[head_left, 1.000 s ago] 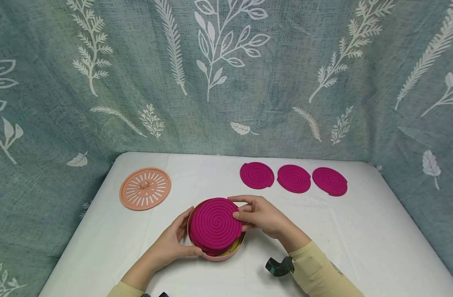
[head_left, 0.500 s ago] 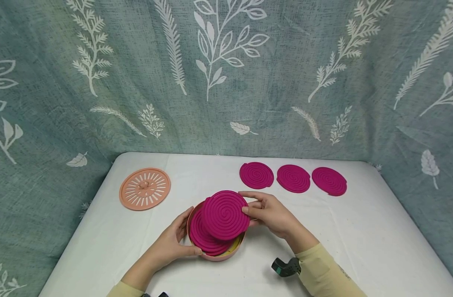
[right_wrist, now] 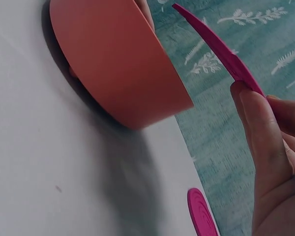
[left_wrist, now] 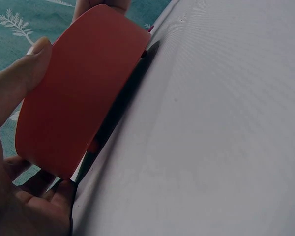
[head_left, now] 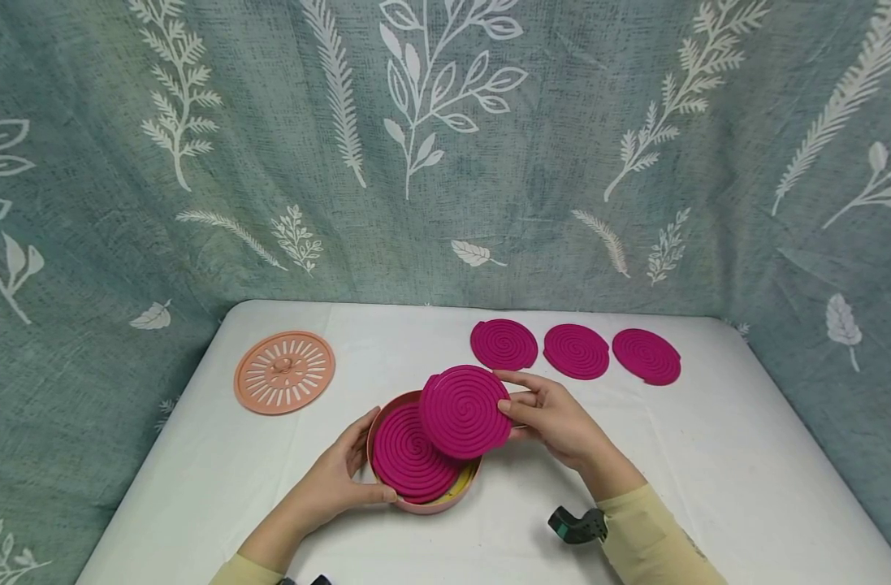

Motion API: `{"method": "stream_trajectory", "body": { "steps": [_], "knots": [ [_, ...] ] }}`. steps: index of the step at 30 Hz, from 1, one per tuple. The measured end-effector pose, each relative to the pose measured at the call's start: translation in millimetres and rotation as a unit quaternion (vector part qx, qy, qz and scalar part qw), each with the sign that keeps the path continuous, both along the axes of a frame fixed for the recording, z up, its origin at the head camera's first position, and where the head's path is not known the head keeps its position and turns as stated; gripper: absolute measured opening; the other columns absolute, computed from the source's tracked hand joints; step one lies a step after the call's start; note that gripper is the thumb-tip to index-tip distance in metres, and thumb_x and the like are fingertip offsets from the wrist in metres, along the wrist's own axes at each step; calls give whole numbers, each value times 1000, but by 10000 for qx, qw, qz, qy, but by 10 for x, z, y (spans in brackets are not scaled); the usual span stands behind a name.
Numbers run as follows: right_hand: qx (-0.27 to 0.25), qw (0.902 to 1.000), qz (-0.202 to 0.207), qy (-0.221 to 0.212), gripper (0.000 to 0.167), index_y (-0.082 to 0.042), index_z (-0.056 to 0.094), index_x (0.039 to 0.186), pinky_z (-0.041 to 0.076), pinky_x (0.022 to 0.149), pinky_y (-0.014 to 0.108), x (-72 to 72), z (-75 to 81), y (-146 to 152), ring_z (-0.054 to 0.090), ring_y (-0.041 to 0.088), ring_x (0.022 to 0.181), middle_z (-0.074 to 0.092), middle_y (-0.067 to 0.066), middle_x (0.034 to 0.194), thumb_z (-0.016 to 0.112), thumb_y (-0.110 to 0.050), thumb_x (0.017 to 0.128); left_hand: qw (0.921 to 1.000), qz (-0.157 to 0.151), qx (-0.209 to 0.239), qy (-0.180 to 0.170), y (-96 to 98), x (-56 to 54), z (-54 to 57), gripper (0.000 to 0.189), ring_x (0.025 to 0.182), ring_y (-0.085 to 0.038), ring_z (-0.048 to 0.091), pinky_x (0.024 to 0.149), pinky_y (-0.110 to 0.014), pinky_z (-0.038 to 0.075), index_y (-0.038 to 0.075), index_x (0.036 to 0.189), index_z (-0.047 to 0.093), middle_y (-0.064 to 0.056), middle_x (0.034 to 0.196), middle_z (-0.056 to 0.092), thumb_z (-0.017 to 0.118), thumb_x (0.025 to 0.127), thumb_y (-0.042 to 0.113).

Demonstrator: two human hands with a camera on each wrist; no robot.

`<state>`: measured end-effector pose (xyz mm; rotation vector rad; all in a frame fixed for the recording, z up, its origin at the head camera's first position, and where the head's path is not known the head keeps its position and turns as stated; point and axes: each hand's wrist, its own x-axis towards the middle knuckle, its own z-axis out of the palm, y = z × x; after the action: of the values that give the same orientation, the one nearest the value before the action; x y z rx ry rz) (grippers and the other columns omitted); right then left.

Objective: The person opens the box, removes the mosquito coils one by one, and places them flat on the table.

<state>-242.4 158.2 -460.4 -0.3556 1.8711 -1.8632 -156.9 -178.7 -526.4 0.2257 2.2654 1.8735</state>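
My right hand [head_left: 551, 414] pinches a magenta spiral mosquito coil [head_left: 464, 412] at its right edge. The coil is raised and tilted, overlapping the right part of a round salmon-pink tin [head_left: 425, 509] in the head view. Inside that tin lies another magenta coil [head_left: 408, 455], with a bit of yellow [head_left: 461, 486] showing beside it. My left hand [head_left: 339, 471] grips the tin's left side, thumb at the front rim and fingers round the back. In the right wrist view the held coil [right_wrist: 219, 46] is edge-on, apart from the tin wall [right_wrist: 113, 59].
Three magenta coils, a left one [head_left: 503, 344], a middle one [head_left: 577, 352] and a right one [head_left: 646, 357], lie in a row along the back of the white table [head_left: 708, 487]. A slotted salmon-pink lid [head_left: 284, 372] rests at the back left. A patterned curtain [head_left: 430, 244] hangs behind.
My right hand has moved the pinched coil rightward and slightly back, off the tin's middle, uncovering the coil beneath. My left hand has stayed on the tin.
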Motion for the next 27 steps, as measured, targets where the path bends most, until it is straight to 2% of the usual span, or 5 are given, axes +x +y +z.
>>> {"method": "stream_trajectory", "body": {
  "steps": [7, 16, 20, 27],
  "knots": [
    [-110, 9994, -313, -115, 60, -9, 41, 149, 63, 73, 37, -3, -13, 132, 71, 19, 78, 69, 19, 108, 68, -12, 95, 9999, -2, 110, 49, 1, 0, 2, 120, 142, -11, 31, 113, -21, 29, 20, 157, 28, 4, 155, 33, 98, 59, 23],
    [-288, 9976, -611, -116, 63, -7, 37, 151, 63, 69, 30, 3, -66, 294, 69, 14, 74, 70, 15, 104, 67, -11, 95, 9999, -7, 110, 40, 2, -6, -16, 119, 143, -15, 30, 114, -22, 28, 22, 156, 27, 1, 157, 32, 97, 60, 21],
    [-292, 9966, -759, -96, 64, -7, 36, 151, 63, 71, 32, -1, -92, 380, 69, 14, 74, 70, 14, 102, 67, -11, 95, 9999, 5, 128, 21, 4, -6, -20, 118, 143, -14, 29, 114, -21, 28, 25, 156, 28, 1, 157, 32, 97, 60, 20],
    [-286, 9946, -997, -84, 63, -6, 37, 151, 62, 74, 35, -11, -174, 503, 71, 18, 79, 70, 16, 107, 67, -11, 96, 9999, -11, 126, 30, 1, -4, -20, 118, 144, -14, 29, 114, -22, 28, 25, 156, 28, 1, 157, 31, 97, 61, 20]
  ]
}}
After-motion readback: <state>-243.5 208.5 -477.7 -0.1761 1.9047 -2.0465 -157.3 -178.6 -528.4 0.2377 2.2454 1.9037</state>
